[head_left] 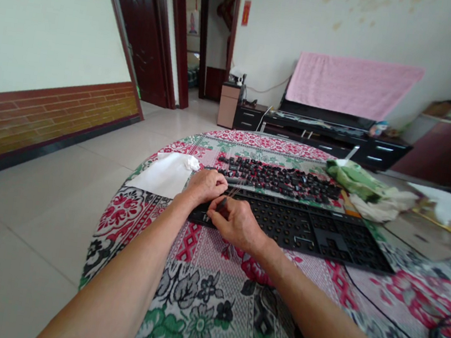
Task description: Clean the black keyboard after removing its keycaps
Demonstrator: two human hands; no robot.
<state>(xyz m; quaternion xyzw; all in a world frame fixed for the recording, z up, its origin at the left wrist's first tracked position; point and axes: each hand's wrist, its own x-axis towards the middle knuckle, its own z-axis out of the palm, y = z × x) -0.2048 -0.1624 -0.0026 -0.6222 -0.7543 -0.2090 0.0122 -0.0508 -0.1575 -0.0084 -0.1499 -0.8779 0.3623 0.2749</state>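
A black keyboard (285,222) lies across the table with most of its keycaps off, its bare switches and frame showing. Over its left end, my right hand (238,224) is closed on what looks like a wire keycap puller (223,204), a small dark handle with thin wires slanting up from it. My left hand (206,185) is closed at the keyboard's upper left edge, and its fingers hide whatever they hold. A grey rod-like thing (238,181) lies just right of the left fingers. Behind the keyboard, loose black keycaps (282,180) are spread in a wide heap.
White paper (161,174) with a crumpled tissue (193,163) lies left. Right of the keycaps are a green cloth (352,179), a brush (349,204) and a grey flat device (421,236). A black cable (385,315) runs over the patterned tablecloth (207,301).
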